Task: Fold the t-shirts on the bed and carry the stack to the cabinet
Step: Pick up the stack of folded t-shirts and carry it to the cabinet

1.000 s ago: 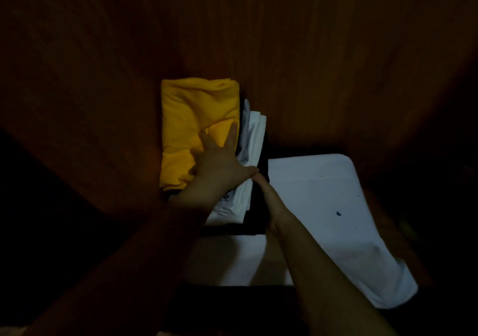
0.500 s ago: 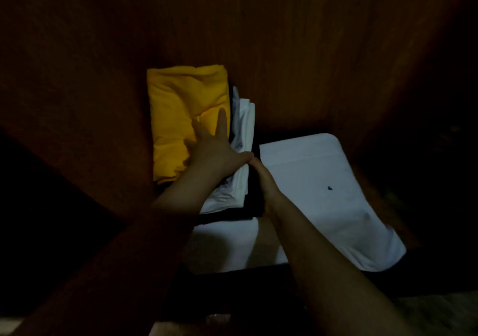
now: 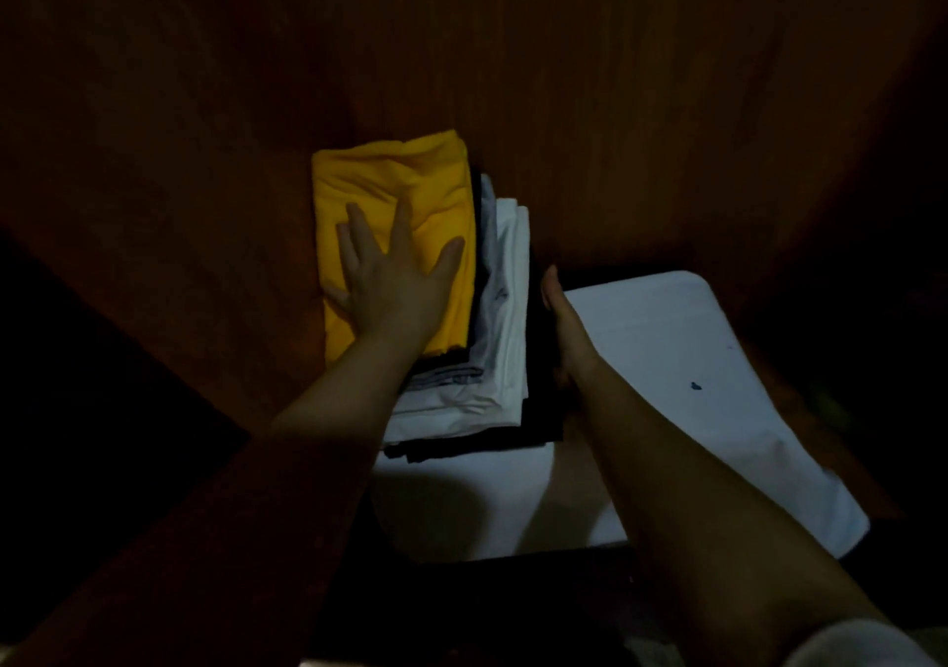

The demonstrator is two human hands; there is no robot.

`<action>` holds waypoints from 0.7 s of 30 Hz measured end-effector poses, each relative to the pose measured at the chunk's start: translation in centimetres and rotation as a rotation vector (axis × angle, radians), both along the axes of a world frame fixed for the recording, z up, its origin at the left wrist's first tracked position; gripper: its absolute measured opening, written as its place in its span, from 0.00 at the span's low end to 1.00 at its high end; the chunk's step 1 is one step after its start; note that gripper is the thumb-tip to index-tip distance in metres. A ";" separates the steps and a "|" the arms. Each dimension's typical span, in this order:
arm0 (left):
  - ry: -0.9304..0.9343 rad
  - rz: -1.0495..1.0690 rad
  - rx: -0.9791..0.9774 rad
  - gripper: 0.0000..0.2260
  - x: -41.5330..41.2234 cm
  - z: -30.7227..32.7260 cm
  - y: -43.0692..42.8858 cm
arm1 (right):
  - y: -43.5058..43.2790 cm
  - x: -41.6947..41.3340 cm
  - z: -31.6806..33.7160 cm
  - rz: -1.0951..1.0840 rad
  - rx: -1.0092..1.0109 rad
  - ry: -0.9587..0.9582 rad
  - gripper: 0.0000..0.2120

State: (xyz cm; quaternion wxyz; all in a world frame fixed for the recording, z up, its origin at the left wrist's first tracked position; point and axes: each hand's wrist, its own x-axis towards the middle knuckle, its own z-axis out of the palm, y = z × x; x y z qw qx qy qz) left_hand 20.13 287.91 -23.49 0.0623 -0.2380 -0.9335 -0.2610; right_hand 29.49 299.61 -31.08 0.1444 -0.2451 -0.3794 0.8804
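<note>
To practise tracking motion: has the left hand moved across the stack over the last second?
Yes. The left hand slid left onto the yellow shirt; its thumb no longer overlaps the white shirts.

Right hand point(image 3: 558, 322): fingers hidden behind the dark side of the stack point(image 3: 505, 307), possibly beneath it. Lower shirts mostly covered under left hand point(image 3: 397, 284). Area left of that hand: too dark to identify.
</note>
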 end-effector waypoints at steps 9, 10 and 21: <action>-0.037 -0.126 -0.022 0.34 2.7 0.4 1.1 | -0.1 -1.4 0.8 -0.002 0.033 0.077 0.11; -0.034 -0.136 -0.047 0.35 2.7 0.4 1.3 | 0.0 -1.4 0.8 0.000 0.018 0.071 0.12; -0.053 -0.139 -0.220 0.35 1.3 -0.9 2.1 | 0.2 -1.2 1.0 -0.003 0.480 -0.129 0.34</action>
